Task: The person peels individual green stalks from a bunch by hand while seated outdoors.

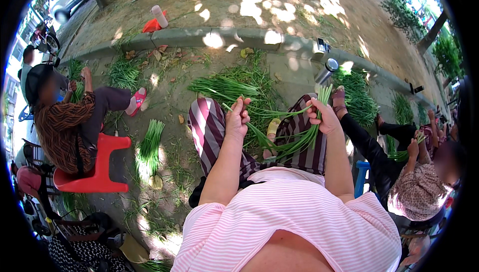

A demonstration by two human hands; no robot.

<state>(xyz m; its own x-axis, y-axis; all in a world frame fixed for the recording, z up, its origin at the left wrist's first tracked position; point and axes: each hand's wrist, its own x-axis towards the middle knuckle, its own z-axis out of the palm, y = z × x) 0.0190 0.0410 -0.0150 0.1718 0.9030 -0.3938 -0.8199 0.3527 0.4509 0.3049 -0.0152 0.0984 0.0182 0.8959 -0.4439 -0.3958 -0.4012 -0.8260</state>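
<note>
1. 2 hands: L hand (236,121) fingers narrow, pinching ≥1 green stalk (227,107); R hand (324,116) fingers wrapped round 1 bunch (324,94), drooping betw. knees (203,115).
2. 1 pile (222,86) of stalks just far of knees; 1 loose bundle (150,145), left.
3. 2 bottles: pale bottle (159,16) far left, silver flask (327,71) far right; contents: can't tell.
4. 1 orange bag (152,25) beside pale bottle; contents: can't tell.

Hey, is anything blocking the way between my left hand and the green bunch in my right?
Nothing solid is visible in between: only thin green stalks cross the gap between your left hand and the bunch in your right hand. Your striped trousers show beneath.
</note>
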